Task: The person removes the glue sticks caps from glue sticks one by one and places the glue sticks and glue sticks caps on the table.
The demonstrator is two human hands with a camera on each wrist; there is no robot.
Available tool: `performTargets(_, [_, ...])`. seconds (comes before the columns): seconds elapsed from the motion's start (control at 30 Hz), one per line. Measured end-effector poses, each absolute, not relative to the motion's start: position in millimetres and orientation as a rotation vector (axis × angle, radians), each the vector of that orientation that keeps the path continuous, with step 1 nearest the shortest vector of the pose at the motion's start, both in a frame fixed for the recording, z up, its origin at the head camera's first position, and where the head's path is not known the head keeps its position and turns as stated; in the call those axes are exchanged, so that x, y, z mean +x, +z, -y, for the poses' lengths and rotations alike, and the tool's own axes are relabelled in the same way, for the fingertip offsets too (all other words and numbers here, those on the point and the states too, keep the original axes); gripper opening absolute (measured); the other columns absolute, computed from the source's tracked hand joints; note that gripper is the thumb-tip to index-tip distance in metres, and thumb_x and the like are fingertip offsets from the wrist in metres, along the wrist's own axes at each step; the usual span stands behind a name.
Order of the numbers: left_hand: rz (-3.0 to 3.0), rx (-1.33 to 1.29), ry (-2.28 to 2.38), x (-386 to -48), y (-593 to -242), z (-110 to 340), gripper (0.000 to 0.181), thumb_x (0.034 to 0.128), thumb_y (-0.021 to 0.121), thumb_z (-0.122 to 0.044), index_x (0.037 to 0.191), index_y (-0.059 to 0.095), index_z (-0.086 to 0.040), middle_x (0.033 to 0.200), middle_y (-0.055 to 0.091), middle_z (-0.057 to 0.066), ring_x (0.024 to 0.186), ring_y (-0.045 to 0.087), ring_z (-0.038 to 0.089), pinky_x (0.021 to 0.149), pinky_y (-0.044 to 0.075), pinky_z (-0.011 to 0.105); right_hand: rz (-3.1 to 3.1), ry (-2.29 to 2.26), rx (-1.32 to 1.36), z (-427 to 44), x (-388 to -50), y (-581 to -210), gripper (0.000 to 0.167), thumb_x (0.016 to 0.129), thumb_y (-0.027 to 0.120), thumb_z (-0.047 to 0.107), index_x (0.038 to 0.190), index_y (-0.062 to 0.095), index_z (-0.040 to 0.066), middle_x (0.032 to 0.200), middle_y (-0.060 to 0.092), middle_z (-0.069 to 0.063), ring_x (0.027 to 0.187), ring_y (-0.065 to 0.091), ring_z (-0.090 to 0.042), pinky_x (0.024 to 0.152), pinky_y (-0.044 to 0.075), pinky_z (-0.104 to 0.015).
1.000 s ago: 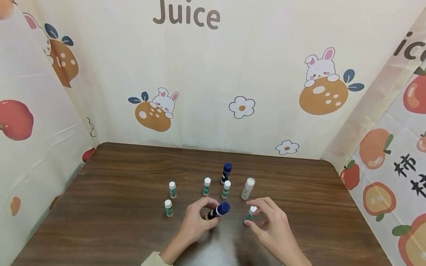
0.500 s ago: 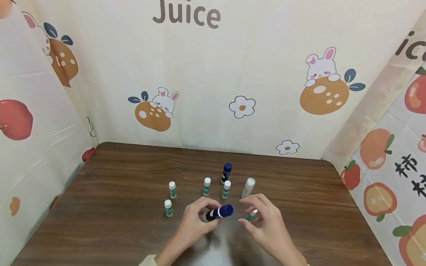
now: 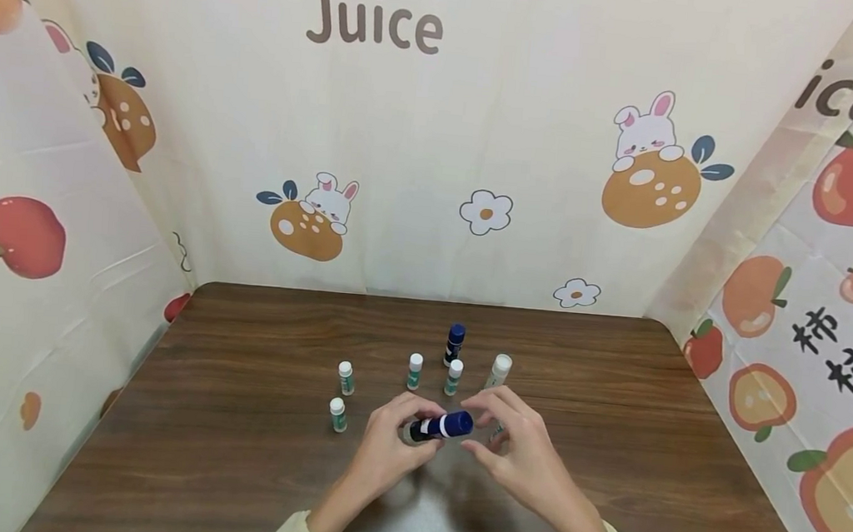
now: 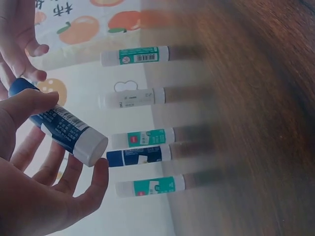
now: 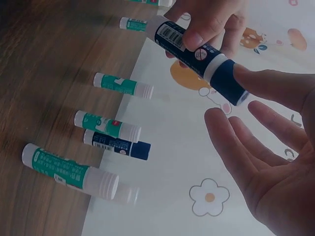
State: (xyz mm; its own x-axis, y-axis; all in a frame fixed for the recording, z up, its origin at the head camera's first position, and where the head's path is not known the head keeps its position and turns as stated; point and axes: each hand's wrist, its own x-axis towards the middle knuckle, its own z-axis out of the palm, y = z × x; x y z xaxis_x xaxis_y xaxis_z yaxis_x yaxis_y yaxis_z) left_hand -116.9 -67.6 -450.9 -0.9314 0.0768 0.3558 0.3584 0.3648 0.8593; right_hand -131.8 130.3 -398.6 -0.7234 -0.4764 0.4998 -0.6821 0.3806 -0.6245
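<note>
My left hand (image 3: 392, 443) grips a navy glue stick (image 3: 438, 427) off the table, tilted with its blue cap toward the right. In the left wrist view, its white base (image 4: 91, 146) points away from the thumb. My right hand (image 3: 524, 453) is beside the capped end, thumb and fingers spread apart around it. In the right wrist view the thumb (image 5: 275, 86) overlaps the cap (image 5: 227, 86); whether it touches I cannot tell. Behind the right hand stands a green-and-white glue stick (image 5: 61, 169), mostly hidden in the head view.
Upright on the brown table (image 3: 245, 469) stand another navy glue stick (image 3: 454, 346), a white one (image 3: 499, 370) and several green-and-white ones, including a pair (image 3: 338, 415) at the left. Printed curtains (image 3: 406, 147) enclose the table's back and sides.
My right hand has moved left from the green-and-white glue stick to the navy one's cap. The held stick has tipped further toward the right, closer to lying level.
</note>
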Motion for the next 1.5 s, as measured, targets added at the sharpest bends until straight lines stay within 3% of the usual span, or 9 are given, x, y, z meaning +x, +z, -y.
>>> performTargets(0.43, [2.337,-0.448,-1.527,-113.4,-444.1,66.6,0.036,0.0674,0.08,-0.004,0.094,0.069,-0.025,0.093,0.062,-0.018,0.09,0.057,0.006,0.081,0.048,0.031,2.331,1.285,1.133,-121.1,-131.5,-398.2,0.033,0.07,0.079,-0.004,0.094,0.064,0.014,0.094,0.06,0.005,0.066,0.056,-0.004,0.05,0.048,-0.02])
performTargets(1.1, [2.338,-0.54,-1.52,-111.6,-439.8,65.6,0.031,0.072,0.079,-0.007,0.097,0.069,-0.022,0.095,0.063,-0.015,0.091,0.059,0.007,0.078,0.05,0.03,2.382,1.28,1.126,-127.5,-130.4,-390.0,0.029,0.072,0.079,0.001,0.094,0.068,0.017,0.096,0.062,0.007,0.072,0.059,-0.006,0.056,0.051,-0.019])
performTargets(1.5, [2.333,-0.645,-1.495,-113.1,-439.1,67.9,0.027,0.0746,0.078,-0.009,0.099,0.07,-0.019,0.095,0.065,-0.013,0.091,0.06,0.006,0.079,0.051,0.029,2.373,1.28,1.154,-128.4,-129.9,-388.9,0.03,0.07,0.079,-0.003,0.093,0.068,0.013,0.094,0.061,0.006,0.071,0.06,-0.006,0.058,0.053,-0.02])
